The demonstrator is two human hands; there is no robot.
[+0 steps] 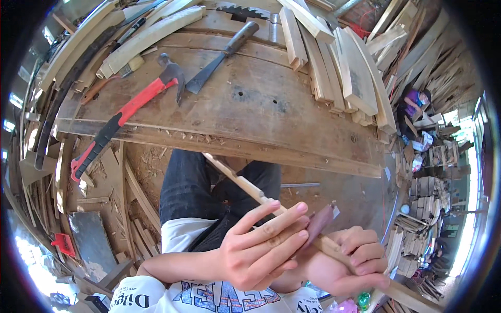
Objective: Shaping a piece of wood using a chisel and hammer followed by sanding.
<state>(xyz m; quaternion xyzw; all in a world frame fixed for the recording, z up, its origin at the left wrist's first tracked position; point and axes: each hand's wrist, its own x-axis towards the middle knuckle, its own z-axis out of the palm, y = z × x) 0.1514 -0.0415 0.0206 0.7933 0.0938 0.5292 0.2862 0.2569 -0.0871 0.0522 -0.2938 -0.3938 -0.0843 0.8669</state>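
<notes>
A long, slim wooden stick (pixel 249 189) runs slantwise across my lap, with notches cut along its upper part. My right hand (pixel 348 258) is closed around its lower part, fingers curled over the wood. My left hand (pixel 263 244) presses a folded reddish-brown sheet, which looks like sandpaper (pixel 321 223), against the stick just above the right hand. The left fingers lie long and close together over the sheet; the thumb is hidden. The stick's lower end passes beyond the right hand toward the bottom right.
On the wooden workbench (pixel 219 122) lie a red-and-black claw hammer (pixel 140 103), a wide chisel (pixel 222 57) and a brush (pixel 130 67). Wood strips (pixel 360 78) crowd its far right. Timber offcuts cover the left floor. A person (pixel 415 104) sits at the far right beside stacked wood.
</notes>
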